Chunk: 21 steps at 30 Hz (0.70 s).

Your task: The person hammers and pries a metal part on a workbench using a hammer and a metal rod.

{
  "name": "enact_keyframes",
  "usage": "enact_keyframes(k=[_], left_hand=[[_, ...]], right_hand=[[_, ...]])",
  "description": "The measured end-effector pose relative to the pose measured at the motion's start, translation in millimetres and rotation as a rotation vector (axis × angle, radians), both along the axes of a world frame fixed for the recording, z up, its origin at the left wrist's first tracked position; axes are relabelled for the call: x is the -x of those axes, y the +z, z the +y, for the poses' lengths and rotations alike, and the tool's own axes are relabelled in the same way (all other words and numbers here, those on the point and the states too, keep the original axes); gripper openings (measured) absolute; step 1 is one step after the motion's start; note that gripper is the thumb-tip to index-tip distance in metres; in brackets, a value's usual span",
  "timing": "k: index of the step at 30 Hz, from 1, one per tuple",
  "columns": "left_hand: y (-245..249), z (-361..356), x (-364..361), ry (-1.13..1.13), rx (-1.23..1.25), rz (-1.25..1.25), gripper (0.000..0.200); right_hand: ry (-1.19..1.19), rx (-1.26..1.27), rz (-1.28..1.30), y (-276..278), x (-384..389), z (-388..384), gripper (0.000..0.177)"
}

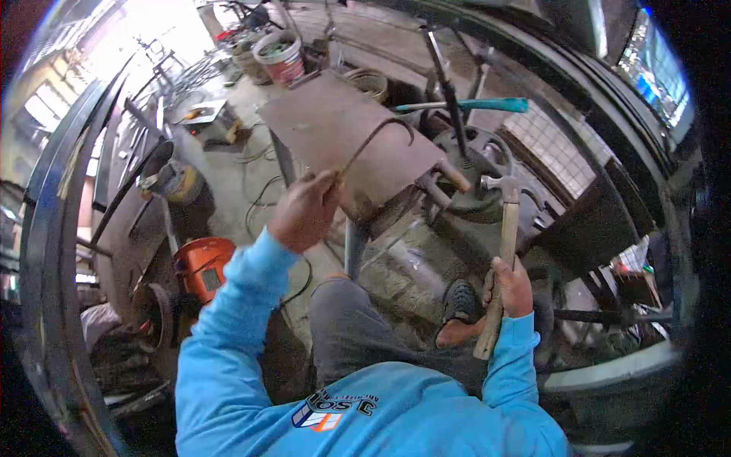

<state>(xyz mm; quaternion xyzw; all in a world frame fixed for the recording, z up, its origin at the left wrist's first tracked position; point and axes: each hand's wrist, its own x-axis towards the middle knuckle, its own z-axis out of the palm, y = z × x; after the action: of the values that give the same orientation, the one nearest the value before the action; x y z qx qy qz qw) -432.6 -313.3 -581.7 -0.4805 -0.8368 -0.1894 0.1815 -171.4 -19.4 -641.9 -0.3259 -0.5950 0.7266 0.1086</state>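
My left hand (pixel 304 212) is closed on one end of a thin dark metal rod (pixel 371 140). The rod slants up and away over a flat metal tabletop (pixel 320 114), and its far end bends into a hook. My right hand (pixel 512 289) grips the wooden handle of a claw hammer (pixel 509 228), held roughly upright with the head at the top. Just beyond the hammer head is a metal fixture with a wheel (pixel 495 152), fixed beside the tabletop. A short stub of pipe (pixel 454 177) juts out at the tabletop's near corner.
An orange machine (pixel 205 266) stands on the floor to my left. Farther back are a boxy unit (pixel 213 122), loose cables and a white-and-red bucket (pixel 279 57). A teal-handled tool (pixel 495 105) lies across the fixture. Long metal bars (pixel 57 190) rise at the left.
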Motion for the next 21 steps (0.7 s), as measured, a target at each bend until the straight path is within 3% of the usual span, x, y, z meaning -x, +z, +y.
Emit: enact_keyframes(k=[2, 5, 9, 10, 13, 14, 16, 19, 21], left_hand=[[20.2, 13.7, 9.7, 0.185, 0.109, -0.279, 0.028], [26.8, 24.3, 26.7, 0.307, 0.299, -0.314, 0.032], [46.4, 25.8, 38.9, 0.393, 0.321, -0.721, 0.039], [50.5, 22.0, 41.3, 0.428, 0.365, -0.844, 0.039], [26.8, -3.2, 36.4, 0.412, -0.005, -1.268, 0.036], [25.8, -0.4, 30.3, 0.32, -0.024, -1.13, 0.03], [45.2, 7.2, 16.6, 0.475, 0.011, -1.208, 0.027], [47.9, 3.7, -6.9, 0.583, -0.162, -1.386, 0.027], [42.9, -1.8, -21.6, 0.59, -0.068, -1.342, 0.032]], right_hand=[[0.035, 0.04, 0.033, -7.2, 6.7, 0.7, 0.034], [0.107, 0.181, 0.102, 11.6, 13.7, 1.8, 0.036], [0.244, 0.245, 0.124, 1.6, 32.7, 18.0, 0.043], [0.351, 0.419, 0.181, 25.7, 45.4, 17.2, 0.05], [0.418, 0.472, 0.064, 34.8, 57.0, 24.1, 0.05], [0.423, 0.473, 0.057, 32.4, 61.4, 26.0, 0.046], [0.439, 0.337, -0.022, 17.2, 63.7, 26.7, 0.044], [0.476, 0.138, -0.224, 63.7, 79.7, 29.7, 0.04], [0.514, 0.123, -0.412, 116.2, 98.2, 25.3, 0.04]])
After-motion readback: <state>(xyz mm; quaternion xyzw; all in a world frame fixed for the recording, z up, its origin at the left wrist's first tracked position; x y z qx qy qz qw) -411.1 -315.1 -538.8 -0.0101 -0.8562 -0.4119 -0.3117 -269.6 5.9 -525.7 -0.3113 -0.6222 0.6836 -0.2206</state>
